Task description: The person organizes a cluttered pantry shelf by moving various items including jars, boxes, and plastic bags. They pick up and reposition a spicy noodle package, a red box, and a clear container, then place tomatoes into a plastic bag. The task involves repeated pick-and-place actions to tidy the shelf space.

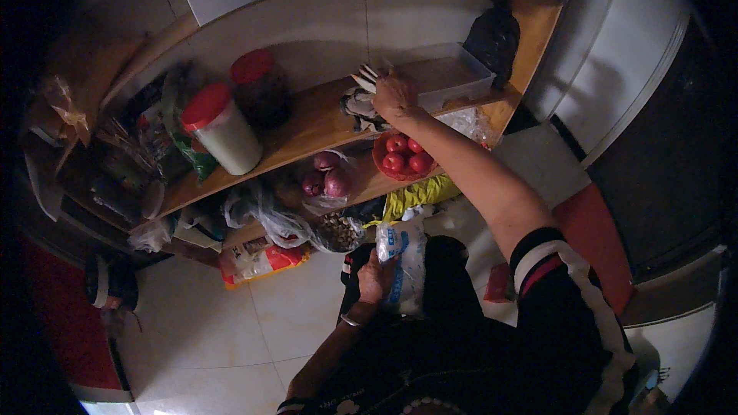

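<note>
My left hand point(373, 278) grips a white plastic package point(408, 268) with blue print, upright against my dark-clothed lap. A pale bangle circles that wrist. My right hand point(395, 92) reaches out over the wooden upper shelf point(311, 118), at the left end of a clear plastic bin point(461, 89). Several slender white shapes point(365, 77) stick out on its finger side; I cannot tell whether they are held pieces or brightly lit fingers. Just under this hand lies a crumpled grey and dark patterned cloth or bag point(362, 108).
Left on the shelf stand a red-lidded jar of white contents point(228, 132) and a darker red-lidded jar point(259, 89). A black plastic bag point(494, 37) is at right. Below are red onions point(328, 176), a red basket point(403, 175) of red fruit and a yellow bag point(421, 196).
</note>
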